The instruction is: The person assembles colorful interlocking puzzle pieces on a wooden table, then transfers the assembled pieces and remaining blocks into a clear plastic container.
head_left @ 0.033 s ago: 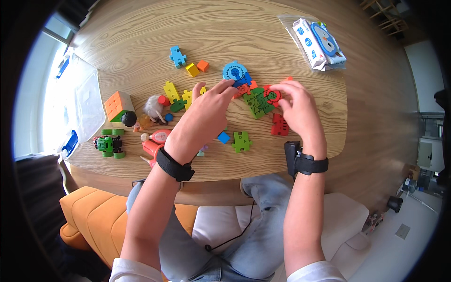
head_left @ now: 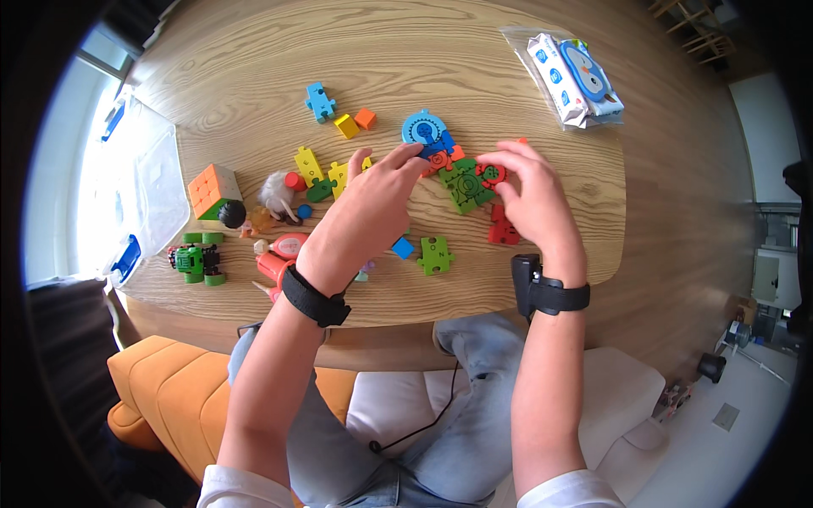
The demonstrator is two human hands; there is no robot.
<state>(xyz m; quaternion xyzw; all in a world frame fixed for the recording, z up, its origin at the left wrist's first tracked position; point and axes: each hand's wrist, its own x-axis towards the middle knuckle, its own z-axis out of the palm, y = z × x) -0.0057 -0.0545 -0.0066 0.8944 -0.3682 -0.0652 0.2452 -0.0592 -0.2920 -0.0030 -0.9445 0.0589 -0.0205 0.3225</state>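
Joined puzzle pieces lie flat on the table in front of me: a light blue gear-shaped piece point(head_left: 423, 129), a dark blue piece point(head_left: 440, 146), an orange-red piece point(head_left: 439, 160) and a green piece point(head_left: 464, 186). My left hand point(head_left: 368, 203) has its thumb and index finger closed on the left edge of the dark blue and orange-red pieces. A round red gear piece point(head_left: 491, 173) adjoins the green one. My right hand point(head_left: 538, 199) arches over that gear, its thumb and fingers apart. Beside its thumb lies another red puzzle piece point(head_left: 503, 227), partly hidden by the hand.
To the left are yellow puzzle pieces point(head_left: 307, 164), a puzzle cube point(head_left: 213, 191), a green toy truck point(head_left: 196, 259) and a clear bin point(head_left: 152, 182). A light green piece point(head_left: 435, 256) lies near the front edge. Wipes point(head_left: 576, 80) are at the back right; a blue piece point(head_left: 320, 102) is farther back.
My right hand has shifted slightly left, and its fingers have spread a little around the red gear piece. My left hand stays nearly in place.
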